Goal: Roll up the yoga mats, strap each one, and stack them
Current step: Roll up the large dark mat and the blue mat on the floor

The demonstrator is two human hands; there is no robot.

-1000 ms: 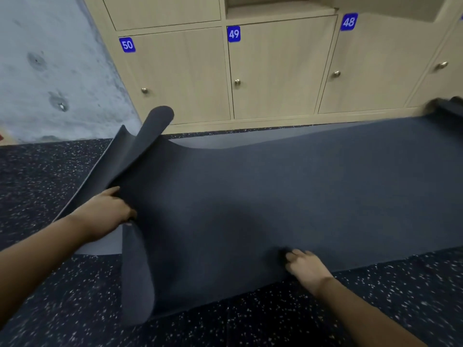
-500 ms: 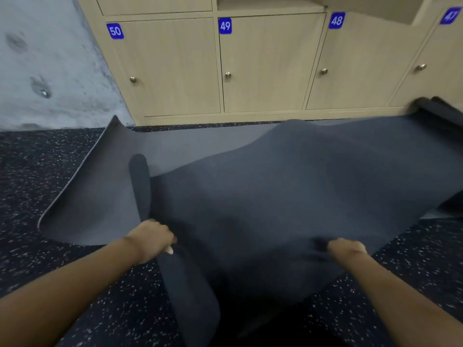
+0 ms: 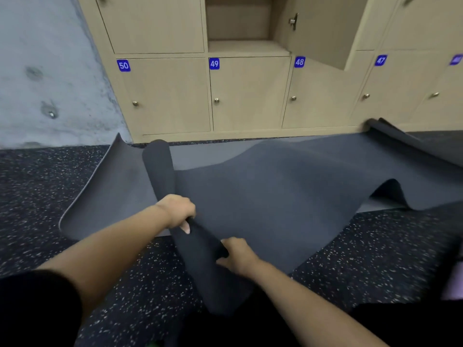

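Your left hand (image 3: 176, 211) and right hand (image 3: 236, 254) both curl round the loosely rolled end of the dark mat (image 3: 275, 196), with the right hand just nearer you. From your grip the mat spreads rumpled to the right, over a lighter grey mat (image 3: 112, 196) showing to the left: two mats counted. Beyond the grip, locker doors (image 3: 170, 96) carry blue tags (image 3: 214, 63) reading 50, 49, 48, 47; a fifth is too blurred to read.

We have brought our right grip (image 3: 236, 256) along the yoga mat (image 3: 275, 196) from well apart from our left grip (image 3: 178, 211) to just beside it, both now clutching the rolled-over end.
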